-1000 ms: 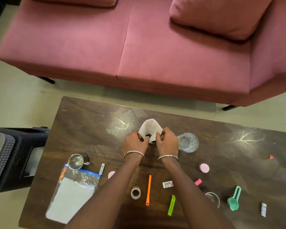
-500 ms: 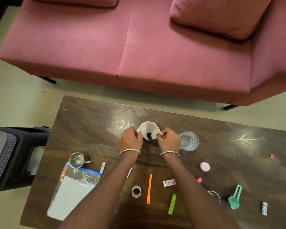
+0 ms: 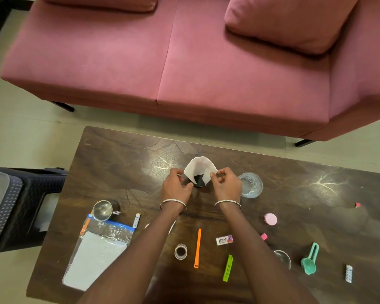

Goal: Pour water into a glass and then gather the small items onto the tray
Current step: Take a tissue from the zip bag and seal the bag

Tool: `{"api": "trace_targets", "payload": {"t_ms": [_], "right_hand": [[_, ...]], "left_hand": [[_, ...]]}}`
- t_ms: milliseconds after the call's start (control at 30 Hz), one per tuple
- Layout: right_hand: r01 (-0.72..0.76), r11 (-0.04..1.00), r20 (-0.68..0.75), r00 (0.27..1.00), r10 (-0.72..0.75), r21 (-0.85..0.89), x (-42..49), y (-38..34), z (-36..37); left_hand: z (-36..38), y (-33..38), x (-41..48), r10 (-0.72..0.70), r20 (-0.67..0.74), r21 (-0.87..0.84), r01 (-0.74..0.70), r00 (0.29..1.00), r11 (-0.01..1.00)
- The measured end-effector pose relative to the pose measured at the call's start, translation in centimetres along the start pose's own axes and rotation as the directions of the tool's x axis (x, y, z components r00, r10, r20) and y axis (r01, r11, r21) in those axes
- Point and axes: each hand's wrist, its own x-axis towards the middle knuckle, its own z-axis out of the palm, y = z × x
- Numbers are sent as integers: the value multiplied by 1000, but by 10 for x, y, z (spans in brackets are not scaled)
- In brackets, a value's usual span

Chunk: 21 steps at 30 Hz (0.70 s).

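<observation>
Nearest, under the forearms, the small items lie loose on the table (image 3: 119, 163): small jar (image 3: 180, 251), orange strip (image 3: 198, 247), green clip (image 3: 228, 268), eraser box (image 3: 224, 240), w/ teal scoop (image 3: 309, 258) & pink cap (image 3: 270, 218) out to the right. None gathered yet, and there's no tray that I can make out. Zip bag (image 3: 101, 249) & steel cup (image 3: 103, 210) sit near-left.

Mid-table, left hand (image 3: 177, 187) and right hand (image 3: 226, 185) each pinch one side of the paper filter (image 3: 198, 167) btw thumb & forefinger, other fingers loosely curled. The filter stands as a cone in the dark cup (image 3: 201, 183). To do it well: keep both pinches light & even and seat the cone centred. Don't tug, or the cup may tip.

Glass (image 3: 250, 185) stands just beside the right hand, apparently w/ water in it already. That's the main hazard, since a wrist swing could knock it. Beyond the table, the pink sofa (image 3: 184, 62).
</observation>
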Motion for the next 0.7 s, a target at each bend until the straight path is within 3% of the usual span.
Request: {"api": "trace_targets", "payload": {"t_ms": [100,300,533,700], "right_hand": [[-20,1000,47,999,21,-16,-3,-1,-5],[-60,998,9,998,60,12,-45,6,-17],[-33,999,135,990,30,19,-141,34,-7],[-52,993,222,972,75,-104,-214,44,18]], "left_hand": [[-4,-8,-11,-10,10,-22,11,1000,1000],[-26,-38,-57,-48,-5,-113,47,999,993],[-59,-112,-123,-187,-2,-123,186,982,975],[-89,-172,-161,-246,-42,-130,239,968,962]]}}
